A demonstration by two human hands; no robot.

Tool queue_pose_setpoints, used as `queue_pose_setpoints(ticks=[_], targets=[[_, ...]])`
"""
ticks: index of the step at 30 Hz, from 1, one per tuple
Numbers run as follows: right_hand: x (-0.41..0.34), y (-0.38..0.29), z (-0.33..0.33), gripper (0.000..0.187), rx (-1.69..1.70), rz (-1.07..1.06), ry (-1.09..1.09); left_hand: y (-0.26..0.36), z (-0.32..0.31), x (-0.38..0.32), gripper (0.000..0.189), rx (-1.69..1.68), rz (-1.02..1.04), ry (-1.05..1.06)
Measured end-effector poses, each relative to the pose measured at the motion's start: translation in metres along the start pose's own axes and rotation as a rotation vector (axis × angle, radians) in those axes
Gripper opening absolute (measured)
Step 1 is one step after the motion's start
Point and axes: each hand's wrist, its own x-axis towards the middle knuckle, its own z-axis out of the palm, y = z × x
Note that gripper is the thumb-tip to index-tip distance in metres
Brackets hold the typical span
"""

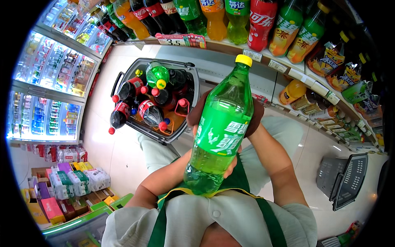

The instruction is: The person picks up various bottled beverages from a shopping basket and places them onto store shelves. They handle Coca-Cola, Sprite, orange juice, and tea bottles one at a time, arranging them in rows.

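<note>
My left hand grips a large green plastic Sprite bottle from behind, low on its body, with fingertips showing at its right edge. The bottle has a yellow cap and leans, its base near my apron. Behind its upper part, my right hand holds a brown cloth against it; bottle and cloth hide most of this hand. To the left stands a dark shopping basket full of cola bottles, a green bottle and other drinks.
Upright soda bottles line the shelf ahead; smaller bottles stand on a lower shelf at right. Glass-door coolers and stacked packs are at left. A second dark basket stands on the floor at right.
</note>
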Motion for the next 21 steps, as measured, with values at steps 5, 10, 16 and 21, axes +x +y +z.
queue_pose_setpoints(ticks=[5,10,16,21], targets=[[0.018,-0.010,0.004,0.041,0.084,0.203,-0.292,-0.021,0.021,-0.004,0.061,-0.157,0.075,-0.115],[0.011,0.017,-0.023,0.044,-0.233,-0.024,0.018,-0.031,0.009,-0.015,0.064,-0.226,-0.001,-0.147],[-0.008,0.043,-0.075,0.042,-0.778,-0.007,0.553,-0.009,-0.010,-0.021,0.109,0.034,-0.022,-0.096],[-0.017,0.057,-0.103,0.042,-1.004,0.130,0.645,-0.003,0.008,-0.044,0.094,0.726,0.193,0.683]])
